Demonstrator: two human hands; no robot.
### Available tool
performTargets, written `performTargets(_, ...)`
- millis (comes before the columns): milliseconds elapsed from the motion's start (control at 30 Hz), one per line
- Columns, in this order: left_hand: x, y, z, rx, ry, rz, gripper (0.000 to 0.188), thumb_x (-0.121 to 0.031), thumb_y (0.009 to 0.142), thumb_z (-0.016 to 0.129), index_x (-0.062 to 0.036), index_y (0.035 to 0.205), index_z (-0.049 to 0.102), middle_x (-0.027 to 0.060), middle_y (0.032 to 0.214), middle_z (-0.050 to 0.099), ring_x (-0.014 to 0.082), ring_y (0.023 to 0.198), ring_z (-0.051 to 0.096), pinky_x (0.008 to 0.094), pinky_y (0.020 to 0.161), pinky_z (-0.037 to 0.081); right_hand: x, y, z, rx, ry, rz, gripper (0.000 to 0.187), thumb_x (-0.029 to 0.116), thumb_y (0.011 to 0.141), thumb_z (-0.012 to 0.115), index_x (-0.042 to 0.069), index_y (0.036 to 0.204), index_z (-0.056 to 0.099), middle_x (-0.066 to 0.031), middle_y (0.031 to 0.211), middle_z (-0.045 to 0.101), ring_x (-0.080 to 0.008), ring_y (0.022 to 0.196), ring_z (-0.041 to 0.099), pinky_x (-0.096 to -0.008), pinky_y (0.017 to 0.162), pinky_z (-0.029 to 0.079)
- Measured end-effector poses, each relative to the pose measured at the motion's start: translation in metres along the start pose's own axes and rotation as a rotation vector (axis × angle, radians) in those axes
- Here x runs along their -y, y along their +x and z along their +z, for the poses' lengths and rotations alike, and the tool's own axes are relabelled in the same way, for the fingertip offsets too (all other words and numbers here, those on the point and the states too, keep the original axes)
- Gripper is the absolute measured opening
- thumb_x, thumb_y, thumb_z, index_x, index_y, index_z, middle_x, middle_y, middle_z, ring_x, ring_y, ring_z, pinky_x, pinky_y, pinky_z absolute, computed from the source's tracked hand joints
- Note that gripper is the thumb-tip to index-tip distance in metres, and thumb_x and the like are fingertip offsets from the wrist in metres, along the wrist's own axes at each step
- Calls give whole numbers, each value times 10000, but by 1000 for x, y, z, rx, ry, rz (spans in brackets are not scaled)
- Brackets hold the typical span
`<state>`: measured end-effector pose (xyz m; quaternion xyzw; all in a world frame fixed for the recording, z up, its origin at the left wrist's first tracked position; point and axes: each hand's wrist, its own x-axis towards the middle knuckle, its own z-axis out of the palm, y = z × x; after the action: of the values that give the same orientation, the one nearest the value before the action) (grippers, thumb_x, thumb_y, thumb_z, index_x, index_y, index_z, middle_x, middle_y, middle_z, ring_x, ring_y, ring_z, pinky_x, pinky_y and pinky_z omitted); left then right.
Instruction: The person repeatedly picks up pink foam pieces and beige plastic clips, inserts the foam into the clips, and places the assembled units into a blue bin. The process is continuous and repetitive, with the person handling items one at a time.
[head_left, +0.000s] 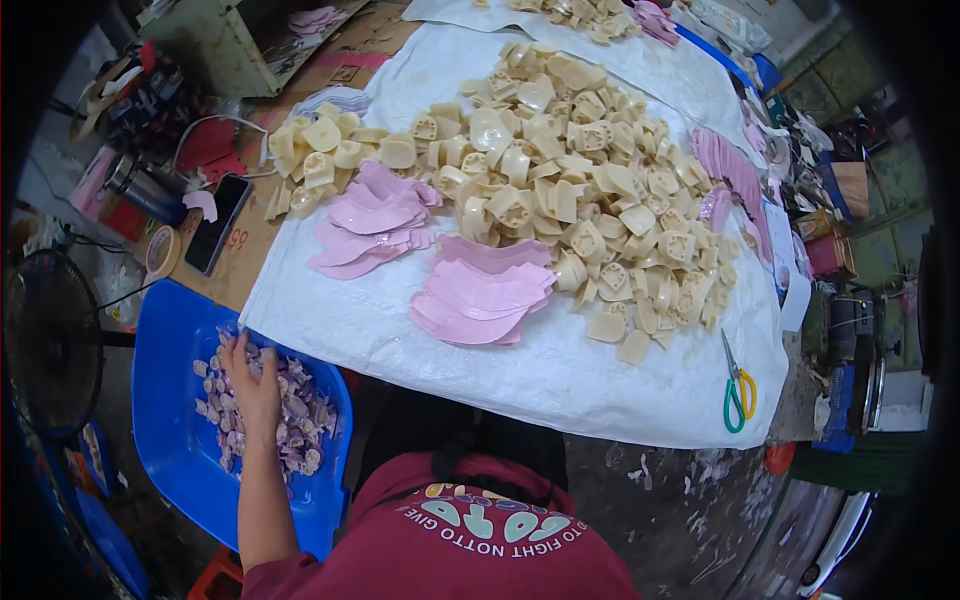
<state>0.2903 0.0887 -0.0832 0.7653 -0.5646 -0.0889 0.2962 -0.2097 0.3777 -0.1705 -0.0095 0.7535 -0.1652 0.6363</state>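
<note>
My left hand (250, 385) reaches down into a blue plastic basin (165, 430), its fingers and thumb apart over the pieces inside. The basin holds many small, glossy, pink-purple pieces (300, 415) shaped like shoe heels. No object shows in the hand, though its fingertips partly merge with the pile. My right hand is out of view. On the white-covered table (340, 320) lies a big heap of cream-coloured plastic shoe heels (570, 170). In front of it sit two stacks of curved pink cut pieces (485, 290), one further left (375, 220).
Scissors (740, 385) with green and yellow handles lie near the table's right edge. On cardboard at left are a phone (218, 225), a tape roll (162, 250) and a steel flask (145, 190). A black fan (55, 340) stands left of the basin. More pink pieces (735, 180) lie far right.
</note>
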Motion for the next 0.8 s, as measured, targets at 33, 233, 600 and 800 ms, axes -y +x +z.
performTargets(33, -6, 4, 1, -18, -70, 40, 390, -200, 882, 624, 10, 1204, 553, 251, 1293, 446, 339, 1229, 439, 401, 1035, 349, 4, 1, -1, 3, -4, -5, 271, 256, 939, 542, 9, 991, 639, -87, 787, 647, -160, 648, 629, -285, 568, 501)
performTargets(233, -25, -68, -73, 1422, -362, -707, 246, -198, 856, 552, -1, 760, 664, 130, 714, 678, 191, 574, 646, 298, 533, 518, -5, 6, -8, 30, -58, 3, 293, 277, 942, 535, 8, 1001, 635, -94, 831, 653, -167, 672, 635, -296, 573, 505)
performTargets(600, -3, -162, -78, 1393, -196, -1043, 210, -154, 885, 524, 13, 905, 651, 161, 775, 672, 251, 664, 670, 358, 598, 560, -18, 39, -27, 364, -150, -48, 335, 315, 946, 522, 5, 1019, 627, -107, 912, 665, -181, 716, 645, -316, 582, 513)
performTargets(800, -7, -167, -64, 1363, -189, -1006, 222, -167, 882, 520, 8, 919, 652, 154, 781, 673, 248, 674, 669, 360, 611, 557, 8, 66, -24, 59, -178, -22, 375, 388, 965, 482, 67, 1058, 652, -91, 939, 671, -196, 794, 643, -352, 706, 519)
